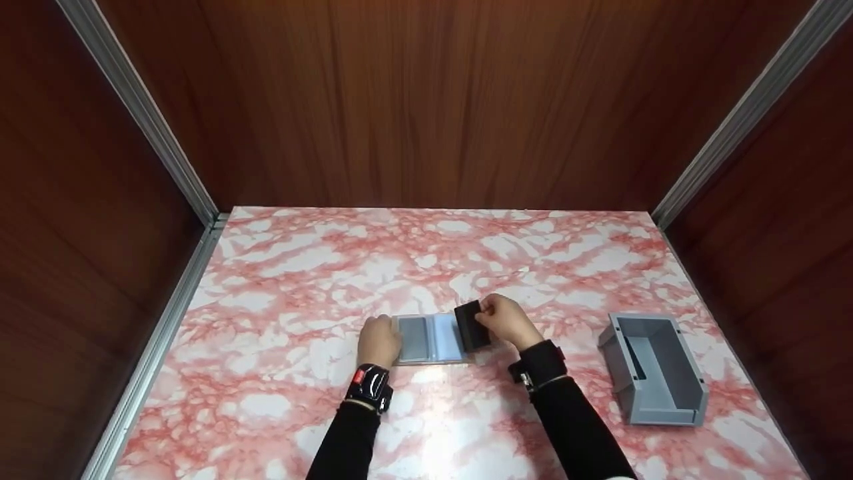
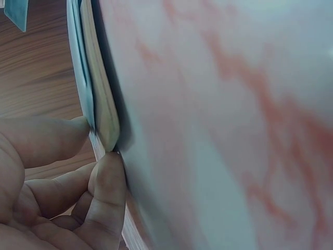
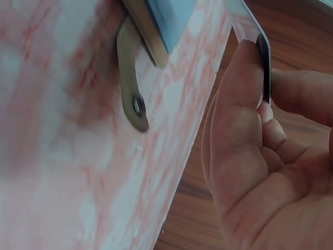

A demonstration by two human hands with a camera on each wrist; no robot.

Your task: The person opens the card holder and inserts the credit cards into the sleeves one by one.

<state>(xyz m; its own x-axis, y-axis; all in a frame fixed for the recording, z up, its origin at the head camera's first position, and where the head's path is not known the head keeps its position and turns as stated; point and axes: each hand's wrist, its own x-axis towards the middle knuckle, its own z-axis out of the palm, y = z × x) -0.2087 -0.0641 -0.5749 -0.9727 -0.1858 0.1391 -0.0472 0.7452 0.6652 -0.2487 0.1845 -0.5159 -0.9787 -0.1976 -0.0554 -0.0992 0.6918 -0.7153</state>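
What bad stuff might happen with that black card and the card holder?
The black card might slip, because the right hand pinches it only near one edge. It's also tilted compared with the card holder, so its corner might snag there. And the card holder might slide if the left hand, pinching its left end, loosens.

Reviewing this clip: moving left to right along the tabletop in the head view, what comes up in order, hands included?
Left hand → opened wallet → dark card → right hand → grey bin.
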